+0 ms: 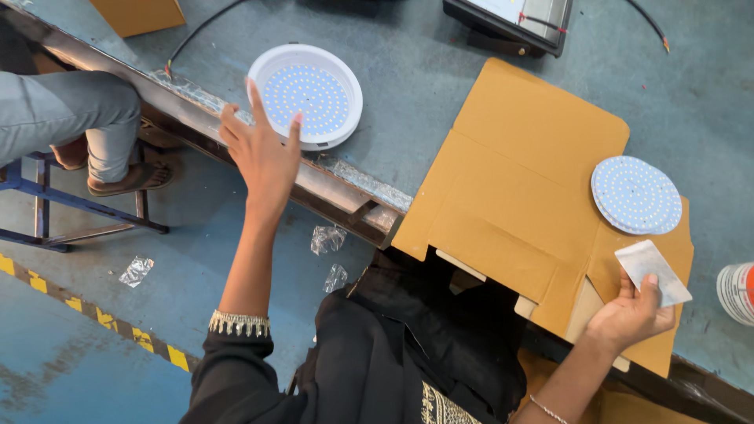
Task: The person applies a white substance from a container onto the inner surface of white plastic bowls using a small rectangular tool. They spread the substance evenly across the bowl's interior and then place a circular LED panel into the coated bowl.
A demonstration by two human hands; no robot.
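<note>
My left hand point(263, 149) is stretched out to the table edge, fingers spread, at the rim of a round white lamp housing point(306, 94) with a board of small LEDs inside; it touches the rim or is just off it. My right hand point(632, 314) holds a small flat white packet point(652, 271) by its lower edge. Just beyond it, a stack of round LED boards point(636, 195) rests on a flattened brown cardboard sheet point(510, 188).
The blue-grey table point(408, 71) has a metal front edge point(196, 98). A black framed device point(510, 20) and cables lie at the back. A white container point(738, 292) stands at the right edge. Another person's legs point(71, 110) sit on a blue stool to the left.
</note>
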